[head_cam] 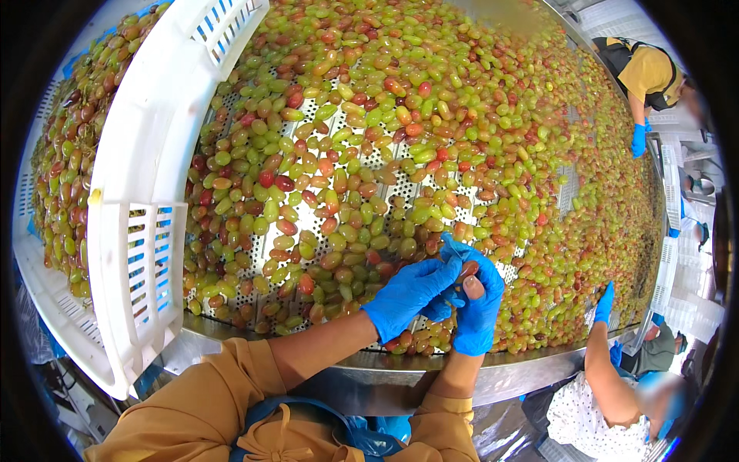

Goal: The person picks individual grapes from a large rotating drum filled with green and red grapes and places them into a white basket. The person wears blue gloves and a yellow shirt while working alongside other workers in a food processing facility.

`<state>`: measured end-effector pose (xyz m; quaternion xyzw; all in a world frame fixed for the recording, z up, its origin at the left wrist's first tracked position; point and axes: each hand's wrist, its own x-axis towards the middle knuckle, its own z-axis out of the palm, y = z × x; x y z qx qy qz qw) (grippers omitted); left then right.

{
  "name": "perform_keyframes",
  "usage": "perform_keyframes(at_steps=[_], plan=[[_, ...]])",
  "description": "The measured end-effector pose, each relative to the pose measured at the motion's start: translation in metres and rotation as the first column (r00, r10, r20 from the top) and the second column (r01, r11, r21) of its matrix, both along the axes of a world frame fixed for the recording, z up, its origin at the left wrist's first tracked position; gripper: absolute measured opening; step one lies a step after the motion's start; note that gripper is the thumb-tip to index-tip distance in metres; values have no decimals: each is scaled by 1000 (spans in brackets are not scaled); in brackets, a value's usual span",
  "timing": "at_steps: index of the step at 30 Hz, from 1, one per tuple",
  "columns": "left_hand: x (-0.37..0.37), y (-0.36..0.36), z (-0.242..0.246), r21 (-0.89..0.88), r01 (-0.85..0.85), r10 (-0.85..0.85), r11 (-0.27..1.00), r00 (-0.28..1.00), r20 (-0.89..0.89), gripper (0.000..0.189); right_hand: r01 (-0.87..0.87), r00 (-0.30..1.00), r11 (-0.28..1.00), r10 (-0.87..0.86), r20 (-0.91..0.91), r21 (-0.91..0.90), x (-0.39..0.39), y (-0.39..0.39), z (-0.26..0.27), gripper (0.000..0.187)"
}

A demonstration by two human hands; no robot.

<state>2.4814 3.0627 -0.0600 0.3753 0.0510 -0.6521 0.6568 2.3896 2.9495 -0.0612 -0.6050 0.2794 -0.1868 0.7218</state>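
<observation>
Both my hands wear blue gloves and meet above the near edge of a perforated metal sorting table [314, 222] spread with green and red grapes [340, 231]. My left hand [413, 294] pinches a bit of blue glove material at the fingers of my right hand [482, 297]. The right glove is torn or pulled back at the thumb [473, 287], whose bare tip shows. A reddish grape [469, 268] lies against the right fingers beside that thumb; whether they grip it I cannot tell.
A white plastic crate [138, 138] heaped with grape bunches [63, 173] stands at the left. The table's metal rim [381, 381] runs in front of me. At the right, a co-worker in a dotted top [594, 416] reaches over the grapes; another in yellow [646, 72] stands across the table.
</observation>
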Motion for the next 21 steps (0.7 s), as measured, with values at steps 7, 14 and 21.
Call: perform_keyframes(at_steps=[7,14,21], plan=[[6,16,-2,3,-28,28,1000,998,59,34,-17,997,991,28,76,-135,14,14,10,29],[10,27,-15,-190,-199,169,961,972,-163,24,27,997,994,-18,81,-110,21,32,6,35],[19,41,-13,-355,-197,116,914,964,-238,28,72,985,981,-99,144,181,32,55,6,39]])
